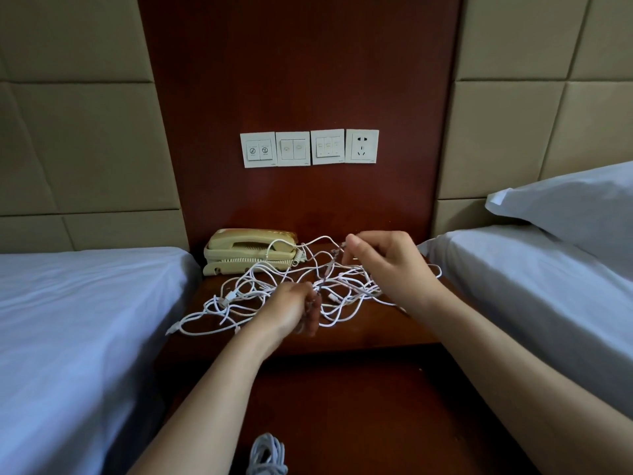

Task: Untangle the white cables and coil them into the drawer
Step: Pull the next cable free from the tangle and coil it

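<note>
A tangle of white cables (239, 296) sprawls over the top of a dark wooden nightstand (359, 337). My left hand (294, 311) is curled over the middle of the tangle and grips a strand. My right hand (387, 265) is raised a little above the tangle's right side and pinches a strand between thumb and fingers, so that the cable runs taut down toward my left hand. A coiled white cable (267, 455) lies low in the frame, in front of the nightstand; whether it sits in the drawer I cannot tell.
A beige telephone (248, 250) with a curly cord stands at the back left of the nightstand, touching the tangle. Wall switches and a socket (362, 146) sit above. Beds with pale sheets flank both sides, left bed (68, 320), right bed (531, 286) with a pillow (575, 207).
</note>
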Demonstrator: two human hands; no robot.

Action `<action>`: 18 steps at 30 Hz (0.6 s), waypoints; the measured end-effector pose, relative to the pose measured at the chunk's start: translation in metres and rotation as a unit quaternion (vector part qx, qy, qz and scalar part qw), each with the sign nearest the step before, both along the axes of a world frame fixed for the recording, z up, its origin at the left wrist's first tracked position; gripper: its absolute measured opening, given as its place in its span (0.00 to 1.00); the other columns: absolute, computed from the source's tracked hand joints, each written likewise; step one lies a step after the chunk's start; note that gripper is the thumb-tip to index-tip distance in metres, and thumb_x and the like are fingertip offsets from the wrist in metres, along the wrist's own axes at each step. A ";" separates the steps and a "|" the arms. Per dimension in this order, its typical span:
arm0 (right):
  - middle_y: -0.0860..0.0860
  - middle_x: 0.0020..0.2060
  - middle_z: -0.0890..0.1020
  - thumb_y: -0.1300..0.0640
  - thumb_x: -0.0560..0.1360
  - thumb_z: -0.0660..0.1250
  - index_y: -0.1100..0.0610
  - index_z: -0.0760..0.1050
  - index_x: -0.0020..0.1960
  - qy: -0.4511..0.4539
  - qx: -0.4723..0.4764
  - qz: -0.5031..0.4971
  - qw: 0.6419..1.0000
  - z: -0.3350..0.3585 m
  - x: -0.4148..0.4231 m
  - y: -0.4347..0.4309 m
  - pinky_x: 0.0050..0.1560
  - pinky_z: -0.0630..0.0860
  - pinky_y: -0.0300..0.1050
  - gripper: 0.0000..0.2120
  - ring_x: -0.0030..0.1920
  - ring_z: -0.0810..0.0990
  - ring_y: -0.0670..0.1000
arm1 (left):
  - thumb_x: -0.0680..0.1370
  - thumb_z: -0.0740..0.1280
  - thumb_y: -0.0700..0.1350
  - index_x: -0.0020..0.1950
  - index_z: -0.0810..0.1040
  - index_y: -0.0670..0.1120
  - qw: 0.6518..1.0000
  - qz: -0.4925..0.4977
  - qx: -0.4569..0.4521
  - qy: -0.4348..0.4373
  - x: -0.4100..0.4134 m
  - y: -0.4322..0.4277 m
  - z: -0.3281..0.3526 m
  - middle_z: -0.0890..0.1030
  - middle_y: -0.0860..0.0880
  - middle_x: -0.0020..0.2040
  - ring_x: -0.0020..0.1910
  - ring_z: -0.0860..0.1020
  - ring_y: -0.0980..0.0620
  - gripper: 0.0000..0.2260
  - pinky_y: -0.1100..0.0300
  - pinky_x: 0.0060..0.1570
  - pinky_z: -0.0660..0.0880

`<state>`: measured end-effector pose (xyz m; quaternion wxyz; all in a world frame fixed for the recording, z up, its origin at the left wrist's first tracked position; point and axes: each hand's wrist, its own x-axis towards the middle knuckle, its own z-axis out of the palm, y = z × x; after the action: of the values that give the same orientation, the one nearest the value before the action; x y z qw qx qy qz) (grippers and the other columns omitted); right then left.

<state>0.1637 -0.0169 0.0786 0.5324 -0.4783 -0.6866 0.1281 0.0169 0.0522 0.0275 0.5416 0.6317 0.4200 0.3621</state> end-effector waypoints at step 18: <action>0.46 0.19 0.66 0.52 0.78 0.63 0.57 0.74 0.30 -0.122 -0.079 -0.139 0.980 -0.045 0.031 0.041 0.27 0.59 0.39 0.19 0.22 0.64 0.44 | 0.82 0.47 0.55 0.27 0.65 0.44 0.959 -0.237 -0.106 -0.116 0.001 -0.021 0.017 0.59 0.53 0.18 0.16 0.55 0.59 0.27 0.68 0.19 0.56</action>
<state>0.1951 0.0239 0.0338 0.4182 -0.6217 -0.6606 0.0472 0.0183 0.0310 0.0444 0.7208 0.6060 0.2283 0.2473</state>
